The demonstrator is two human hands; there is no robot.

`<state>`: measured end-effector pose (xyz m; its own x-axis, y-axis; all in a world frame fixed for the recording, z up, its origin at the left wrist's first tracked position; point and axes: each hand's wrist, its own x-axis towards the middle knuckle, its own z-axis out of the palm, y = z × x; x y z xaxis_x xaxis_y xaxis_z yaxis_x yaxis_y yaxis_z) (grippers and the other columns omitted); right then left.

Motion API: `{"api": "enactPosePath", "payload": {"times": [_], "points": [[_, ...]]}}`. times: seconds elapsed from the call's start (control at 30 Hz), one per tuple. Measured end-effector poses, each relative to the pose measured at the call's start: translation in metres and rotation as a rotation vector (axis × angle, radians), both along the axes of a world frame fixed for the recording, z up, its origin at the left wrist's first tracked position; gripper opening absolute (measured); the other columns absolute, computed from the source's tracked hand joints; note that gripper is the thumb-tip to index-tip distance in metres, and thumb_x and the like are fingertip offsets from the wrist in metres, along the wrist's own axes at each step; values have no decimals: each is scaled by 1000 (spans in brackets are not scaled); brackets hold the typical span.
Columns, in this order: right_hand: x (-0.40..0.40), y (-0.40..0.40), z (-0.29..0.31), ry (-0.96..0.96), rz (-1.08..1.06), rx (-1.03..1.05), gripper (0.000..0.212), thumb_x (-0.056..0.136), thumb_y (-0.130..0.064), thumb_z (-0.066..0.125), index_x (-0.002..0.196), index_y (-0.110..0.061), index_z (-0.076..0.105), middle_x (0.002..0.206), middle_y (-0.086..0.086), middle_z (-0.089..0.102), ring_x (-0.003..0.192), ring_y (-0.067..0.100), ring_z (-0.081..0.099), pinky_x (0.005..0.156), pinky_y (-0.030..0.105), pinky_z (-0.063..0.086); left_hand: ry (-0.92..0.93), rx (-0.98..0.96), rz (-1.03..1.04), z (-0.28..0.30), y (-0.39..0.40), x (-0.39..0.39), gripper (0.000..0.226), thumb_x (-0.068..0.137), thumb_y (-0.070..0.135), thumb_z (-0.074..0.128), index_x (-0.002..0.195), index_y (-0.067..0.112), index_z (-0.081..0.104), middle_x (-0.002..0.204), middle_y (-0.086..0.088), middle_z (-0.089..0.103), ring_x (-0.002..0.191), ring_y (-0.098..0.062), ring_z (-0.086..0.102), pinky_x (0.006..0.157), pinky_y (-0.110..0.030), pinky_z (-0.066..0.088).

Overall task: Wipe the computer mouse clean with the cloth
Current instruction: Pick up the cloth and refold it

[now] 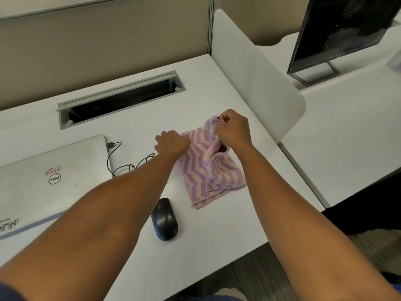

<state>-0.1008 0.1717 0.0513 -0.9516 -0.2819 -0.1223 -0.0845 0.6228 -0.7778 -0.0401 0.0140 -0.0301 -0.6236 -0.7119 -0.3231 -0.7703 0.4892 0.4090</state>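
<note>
A black computer mouse (164,220) lies on the white desk (217,246) near the front edge, with nothing touching it. Behind it and to the right lies a folded cloth (196,170) with purple and cream zigzag stripes. My right hand (234,130) pinches the cloth's far corner and lifts that fold off the desk. With curled fingers, my left hand (172,144) holds the cloth's far left edge. Both hands are well beyond the mouse.
A closed silver laptop (52,181) lies at the left, a black cable (121,161) trailing beside it. An open cable tray (121,101) is sunk into the desk behind. A white divider (256,72) stands at the right, with a monitor (342,29) beyond.
</note>
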Motion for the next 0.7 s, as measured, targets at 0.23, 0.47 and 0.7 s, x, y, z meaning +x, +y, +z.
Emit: {"api": "enactPosePath", "payload": {"times": [0.23, 0.47, 0.7], "points": [[1, 11, 34, 186, -301, -70, 21, 84, -5, 48, 101, -7, 60, 109, 9, 58, 81, 20, 46, 67, 29, 36, 663, 482, 184, 48, -2, -6, 35, 92, 39, 57, 100, 6, 66, 99, -12, 69, 89, -22, 68, 77, -36, 56], [17, 1, 64, 346, -315, -175, 12, 89, -16, 53, 93, -13, 64, 97, 4, 65, 83, 21, 57, 59, 19, 34, 901, 417, 17, 94, 7, -2, 57, 82, 56, 66, 83, -1, 65, 68, -5, 55, 66, -14, 48, 63, -34, 43], [23, -1, 84, 414, -424, -229, 15, 89, -12, 52, 96, -11, 65, 103, 7, 64, 83, 20, 54, 64, 20, 34, 1046, 149, 117, 131, 10, 19, 53, 91, 43, 65, 58, 13, 37, 50, 11, 31, 53, -10, 25, 51, -22, 26]]}}
